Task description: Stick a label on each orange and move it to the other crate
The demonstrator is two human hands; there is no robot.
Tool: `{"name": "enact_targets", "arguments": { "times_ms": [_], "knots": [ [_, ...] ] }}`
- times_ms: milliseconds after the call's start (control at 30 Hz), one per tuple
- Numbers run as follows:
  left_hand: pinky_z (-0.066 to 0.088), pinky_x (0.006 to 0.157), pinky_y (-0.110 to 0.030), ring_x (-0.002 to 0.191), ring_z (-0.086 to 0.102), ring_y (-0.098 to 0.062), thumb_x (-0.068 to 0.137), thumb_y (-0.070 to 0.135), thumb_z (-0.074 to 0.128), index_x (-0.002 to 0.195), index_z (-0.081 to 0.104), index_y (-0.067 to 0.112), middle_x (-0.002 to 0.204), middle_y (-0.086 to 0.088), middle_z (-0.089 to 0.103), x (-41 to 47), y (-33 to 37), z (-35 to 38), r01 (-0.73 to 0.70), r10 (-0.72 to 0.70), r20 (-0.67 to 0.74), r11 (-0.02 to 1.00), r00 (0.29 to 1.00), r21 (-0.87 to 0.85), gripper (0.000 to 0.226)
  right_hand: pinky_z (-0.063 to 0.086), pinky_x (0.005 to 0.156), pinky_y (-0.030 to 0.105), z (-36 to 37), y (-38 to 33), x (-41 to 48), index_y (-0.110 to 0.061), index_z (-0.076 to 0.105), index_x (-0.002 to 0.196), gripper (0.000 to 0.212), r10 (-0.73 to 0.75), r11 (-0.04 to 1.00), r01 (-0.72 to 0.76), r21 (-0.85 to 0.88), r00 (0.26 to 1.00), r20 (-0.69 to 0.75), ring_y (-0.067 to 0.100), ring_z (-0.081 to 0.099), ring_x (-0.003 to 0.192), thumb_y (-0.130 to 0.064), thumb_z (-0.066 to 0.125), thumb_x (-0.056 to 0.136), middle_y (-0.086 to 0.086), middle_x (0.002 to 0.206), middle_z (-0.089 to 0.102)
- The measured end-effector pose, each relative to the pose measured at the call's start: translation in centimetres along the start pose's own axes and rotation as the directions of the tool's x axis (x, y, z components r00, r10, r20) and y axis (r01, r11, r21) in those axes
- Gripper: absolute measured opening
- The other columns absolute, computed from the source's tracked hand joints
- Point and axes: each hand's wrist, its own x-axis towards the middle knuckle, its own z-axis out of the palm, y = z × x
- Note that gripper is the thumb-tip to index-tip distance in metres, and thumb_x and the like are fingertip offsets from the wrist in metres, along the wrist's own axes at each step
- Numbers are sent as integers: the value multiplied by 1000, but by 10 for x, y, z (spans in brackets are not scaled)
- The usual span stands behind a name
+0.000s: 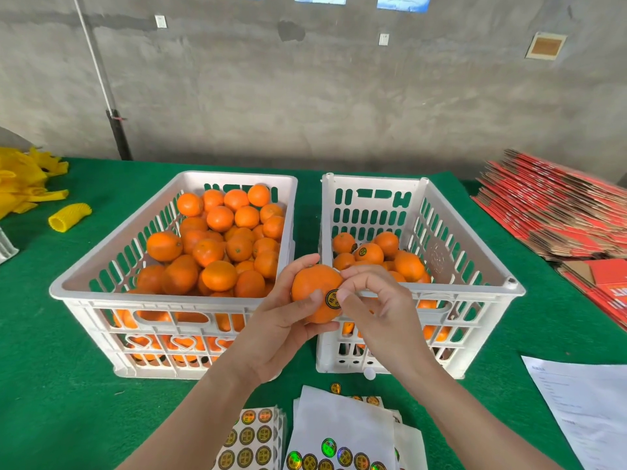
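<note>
The round, glossy orange (314, 290) is held up above the gap between the two crates, cupped in the left hand (281, 330). That hand's grip is closed round the fruit from below and behind, probably to steady it and turn a bare patch of peel toward the person. On that patch sits a round black-and-gold label (333, 299). The right hand (376, 310) has its fingers curled and its thumb tip on the label's edge, its grip pinched onto the sticker, seemingly to smooth it down. The white slotted plastic crate on the left (152, 300) is heaped with fruit that shows no stickers. The matching crate on the right (468, 295) holds fewer, some visibly labelled, so it looks like the destination. Sheets of spare stickers (251, 442) lie nearest the person on the green felt table (51, 385), within easy reach for the next peel.
</note>
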Motion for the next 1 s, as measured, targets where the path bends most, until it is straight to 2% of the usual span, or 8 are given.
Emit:
{"name": "enact_targets", "arguments": {
  "times_ms": [100, 233, 400, 600, 700, 800, 900, 1000],
  "knots": [
    [55, 82, -39, 108, 63, -30, 67, 31, 76, 121, 59, 35, 132, -11, 48, 1, -1, 2, -25, 26, -18, 999, 1000, 41, 57, 53, 82, 31, 3, 2, -2, -24, 63, 75, 23, -48, 998, 47, -29, 998, -31, 4, 56, 101, -4, 63, 86, -9, 99, 59],
    [54, 88, -44, 108, 63, -31, 73, 23, 74, 120, 61, 33, 130, -11, 49, 3, -3, 5, -70, 69, -27, 997, 997, -16, 50, 52, 82, 29, 10, 3, -4, -24, 63, 76, 24, -5, 997, 14, 71, 991, -134, 3, 57, 100, -3, 62, 87, -12, 100, 60],
    [55, 80, -35, 108, 64, -28, 79, 15, 65, 118, 61, 33, 127, -8, 50, 5, -4, 6, -112, 112, -44, 994, 993, -5, 43, 49, 84, 22, 21, 7, -6, -16, 62, 79, 12, 91, 985, -56, 166, 973, -211, -2, 56, 100, -9, 61, 89, -12, 103, 60],
    [55, 80, -31, 110, 62, -27, 74, 17, 75, 126, 52, 32, 129, -6, 48, 6, -5, 6, -129, 136, -77, 987, 988, 92, 59, 47, 84, 15, 30, 11, -10, -13, 62, 80, 10, 108, 974, -48, 221, 957, -268, -1, 56, 102, -5, 64, 86, -5, 106, 59],
    [55, 82, -34, 108, 63, -26, 68, 18, 76, 130, 48, 27, 131, -8, 49, 5, -2, 3, -90, 100, -110, 992, 989, 89, 68, 49, 78, 14, 30, 10, -10, -18, 57, 96, 22, 125, 954, -38, 298, 952, -280, 0, 61, 96, -6, 69, 82, -4, 103, 61],
    [55, 83, -35, 109, 63, -25, 49, 35, 91, 132, 47, 20, 128, -8, 55, 4, 4, -2, -43, 62, -124, 987, 990, 154, 95, 51, 75, 15, 27, 11, -8, -25, 48, 114, 45, 196, 918, -96, 384, 953, -232, 4, 63, 94, -9, 72, 79, -4, 108, 60],
    [54, 87, -36, 110, 60, -25, 38, 53, 89, 128, 50, 19, 123, -5, 58, 2, 9, 0, 17, 48, -176, 938, 983, 346, 104, 51, 82, 17, 28, 13, -13, -35, 46, 120, 42, 105, 961, -67, 270, 986, -130, 1, 57, 107, -11, 62, 90, -15, 117, 57],
    [51, 95, -43, 111, 59, -30, 59, 37, 77, 124, 54, 15, 118, -9, 61, 6, 15, -3, 16, 80, -205, 904, 975, 428, 72, 48, 90, 18, 32, 11, -15, -38, 41, 129, 43, -21, 988, 19, 156, 1000, 10, 0, 48, 119, -20, 54, 92, -18, 129, 49]
  ]
}}
